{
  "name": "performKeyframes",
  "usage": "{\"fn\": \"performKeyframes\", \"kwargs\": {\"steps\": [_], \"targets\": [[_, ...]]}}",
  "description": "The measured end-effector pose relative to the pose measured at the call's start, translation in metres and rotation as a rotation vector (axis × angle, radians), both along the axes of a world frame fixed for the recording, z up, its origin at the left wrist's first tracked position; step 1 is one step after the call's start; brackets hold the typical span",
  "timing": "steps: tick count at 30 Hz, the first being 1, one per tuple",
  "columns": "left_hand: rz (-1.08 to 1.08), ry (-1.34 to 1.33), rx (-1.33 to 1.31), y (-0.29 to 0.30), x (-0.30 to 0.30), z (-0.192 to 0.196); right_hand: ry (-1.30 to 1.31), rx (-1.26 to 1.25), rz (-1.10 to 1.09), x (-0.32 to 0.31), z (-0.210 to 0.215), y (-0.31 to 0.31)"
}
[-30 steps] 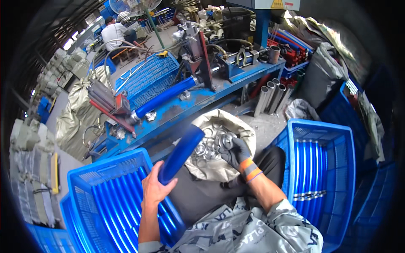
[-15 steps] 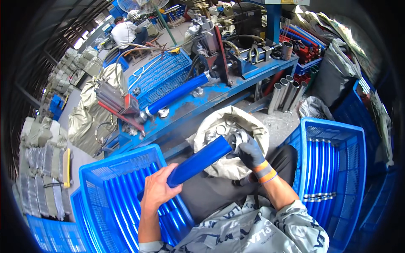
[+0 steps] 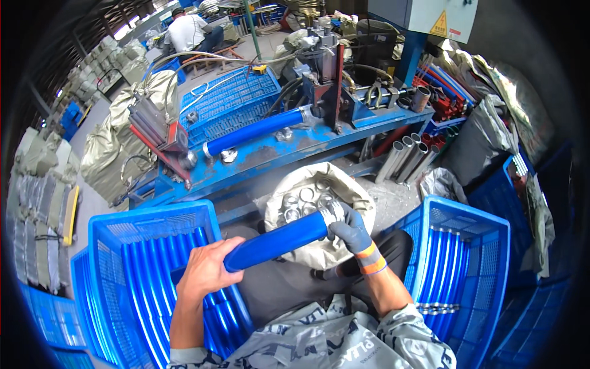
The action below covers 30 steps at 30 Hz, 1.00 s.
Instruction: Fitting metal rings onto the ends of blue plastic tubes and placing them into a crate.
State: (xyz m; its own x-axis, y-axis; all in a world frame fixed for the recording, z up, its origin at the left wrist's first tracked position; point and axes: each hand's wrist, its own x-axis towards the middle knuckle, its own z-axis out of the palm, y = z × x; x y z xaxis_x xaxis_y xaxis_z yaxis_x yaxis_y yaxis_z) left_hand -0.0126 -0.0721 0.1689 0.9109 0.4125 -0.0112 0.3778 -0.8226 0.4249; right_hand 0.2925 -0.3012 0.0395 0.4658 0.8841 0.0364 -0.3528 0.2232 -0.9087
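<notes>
A blue metal tube [image 3: 276,242] slants across my lap. My bare left hand [image 3: 210,265] is wrapped round its lower left part. At the tube's upper right end, a silver metal ring [image 3: 332,212] lines up against the opening; whether it is seated inside cannot be told. The fingers of my right hand [image 3: 350,230], in a grey glove with an orange cuff, are closed on that ring. Just beyond the tube stands an open whitish sack [image 3: 359,203] containing several similar silver rings [image 3: 306,195].
Blue crates with blue tubes flank me, a left crate [image 3: 101,230] and a right crate [image 3: 501,246]. Ahead, a blue workbench [image 3: 258,161] bears a machine with another blue tube [image 3: 255,130] clamped in it. Bare metal tubes [image 3: 396,158] stand beyond. A person [image 3: 186,32] sits far off.
The silver ring, tilted at the tube's end before, now lines up with and touches it. My right hand has moved in with it. The whole view has shifted slightly.
</notes>
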Motion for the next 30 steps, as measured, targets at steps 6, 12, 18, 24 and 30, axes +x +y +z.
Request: {"fn": "performKeyframes", "kwargs": {"steps": [6,12,18,24,30], "targets": [[-0.039,-0.039,0.025,0.005,0.001,-0.007,-0.083,-0.047,-0.039,0.003,0.004,0.000],[-0.037,-0.050,0.075,0.006,0.003,-0.021,-0.117,-0.120,-0.040,0.008,-0.018,0.002],[-0.006,-0.099,0.032,0.000,0.010,-0.032,-0.114,-0.121,-0.133,0.014,-0.045,0.000],[0.272,-0.542,-0.718,-0.004,-0.018,-0.080,0.440,0.302,-0.036,0.015,-0.056,-0.002],[0.312,-1.207,-1.256,-0.018,0.007,-0.094,0.708,0.483,0.094,-0.001,-0.037,-0.009]]}}
